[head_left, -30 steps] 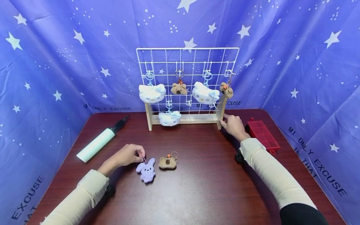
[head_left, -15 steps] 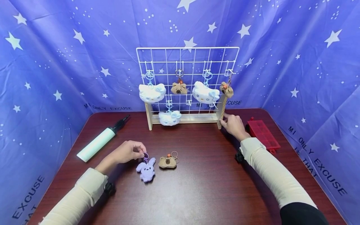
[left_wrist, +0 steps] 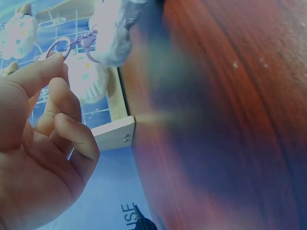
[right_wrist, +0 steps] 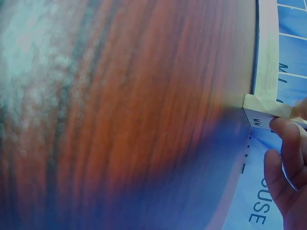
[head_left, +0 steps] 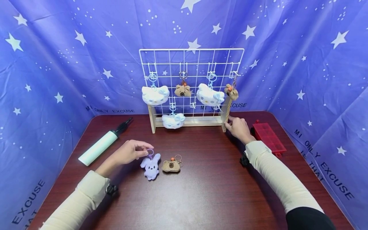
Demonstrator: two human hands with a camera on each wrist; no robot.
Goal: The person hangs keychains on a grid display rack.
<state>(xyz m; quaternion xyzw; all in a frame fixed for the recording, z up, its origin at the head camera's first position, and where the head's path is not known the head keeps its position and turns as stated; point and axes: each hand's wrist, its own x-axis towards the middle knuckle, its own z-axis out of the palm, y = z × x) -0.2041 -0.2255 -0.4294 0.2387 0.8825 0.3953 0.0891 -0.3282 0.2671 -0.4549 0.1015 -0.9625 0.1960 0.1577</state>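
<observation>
My left hand (head_left: 129, 152) pinches the ring of a purple plush bunny keychain (head_left: 151, 168) between thumb and index finger. The bunny hangs below the ring, close over the table; in the left wrist view the plush bunny (left_wrist: 114, 40) is blurred at the top. Just to its right lies a brown plush capybara keychain (head_left: 171, 166) with an orange bead. My right hand (head_left: 241, 129) grips the right wooden leg (head_left: 226, 115) of a white wire grid rack (head_left: 198, 49). In the right wrist view, thumb and finger are on either side of that leg (right_wrist: 259, 119).
Several white plush cat keychains (head_left: 155, 95) and brown capybara keychains (head_left: 182, 90) hang from rack hooks. A pale green hand pump (head_left: 99, 147) lies at left. A red compartment box (head_left: 269, 138) is beside my right forearm. Starry blue cloth (head_left: 109, 64) encloses the table.
My left hand has risen slightly and moved forward, lifting the bunny keychain by its ring. The bunny has shifted a little farther up the table. My right hand stays at the rack's leg.
</observation>
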